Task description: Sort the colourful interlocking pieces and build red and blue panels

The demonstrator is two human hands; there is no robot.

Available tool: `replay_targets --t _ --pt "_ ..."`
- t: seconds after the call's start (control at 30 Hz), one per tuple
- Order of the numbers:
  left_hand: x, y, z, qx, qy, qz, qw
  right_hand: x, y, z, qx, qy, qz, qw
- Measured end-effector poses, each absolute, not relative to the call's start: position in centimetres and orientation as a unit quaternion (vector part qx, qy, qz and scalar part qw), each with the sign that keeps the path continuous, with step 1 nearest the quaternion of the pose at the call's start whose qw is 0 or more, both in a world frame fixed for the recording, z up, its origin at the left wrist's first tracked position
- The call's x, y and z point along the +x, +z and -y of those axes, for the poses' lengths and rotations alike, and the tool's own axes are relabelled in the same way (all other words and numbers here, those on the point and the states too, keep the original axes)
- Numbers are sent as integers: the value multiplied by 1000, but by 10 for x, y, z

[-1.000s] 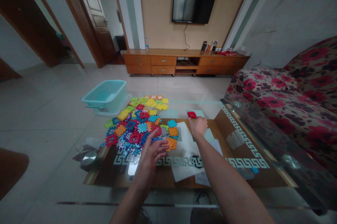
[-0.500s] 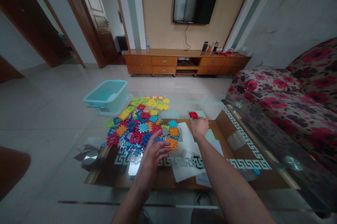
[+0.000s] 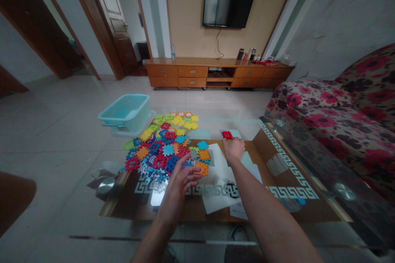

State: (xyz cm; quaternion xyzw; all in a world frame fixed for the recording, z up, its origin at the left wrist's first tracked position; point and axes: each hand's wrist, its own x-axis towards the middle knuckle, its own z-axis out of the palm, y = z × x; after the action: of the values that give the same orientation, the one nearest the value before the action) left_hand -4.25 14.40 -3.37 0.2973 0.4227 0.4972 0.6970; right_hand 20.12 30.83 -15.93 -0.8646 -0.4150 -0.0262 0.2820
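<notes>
Past the fingertips of my right hand (image 3: 233, 149) is a red toothed interlocking tile (image 3: 227, 135), lying apart on the right of the glass table. My right thumb and fingers are closed at the tile's near edge; the exact grip is partly hidden by the hand. My left hand (image 3: 182, 177) is open, fingers spread and slightly bent, over the near right side of a pile of interlocking tiles (image 3: 161, 161) in many colours. Close to its fingertips lie an orange tile (image 3: 202, 168) and a grey tile (image 3: 193, 154). It holds nothing that I can see.
A light-blue plastic tub (image 3: 123, 121) stands at the far left of the glass table (image 3: 265, 209). White papers (image 3: 216, 203) show through the glass. A flowered sofa (image 3: 333, 110) is to the right; a wooden TV cabinet (image 3: 193, 77) stands beyond.
Almost nothing differs. Both hands and the red tile keep nearly the same places.
</notes>
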Motion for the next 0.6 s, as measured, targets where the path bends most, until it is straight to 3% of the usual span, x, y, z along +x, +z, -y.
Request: replay_targets --t 0.6 --pt "-44 -41 -145 314 486 -428 694 200 -155 -306 -862 -25 421 281"
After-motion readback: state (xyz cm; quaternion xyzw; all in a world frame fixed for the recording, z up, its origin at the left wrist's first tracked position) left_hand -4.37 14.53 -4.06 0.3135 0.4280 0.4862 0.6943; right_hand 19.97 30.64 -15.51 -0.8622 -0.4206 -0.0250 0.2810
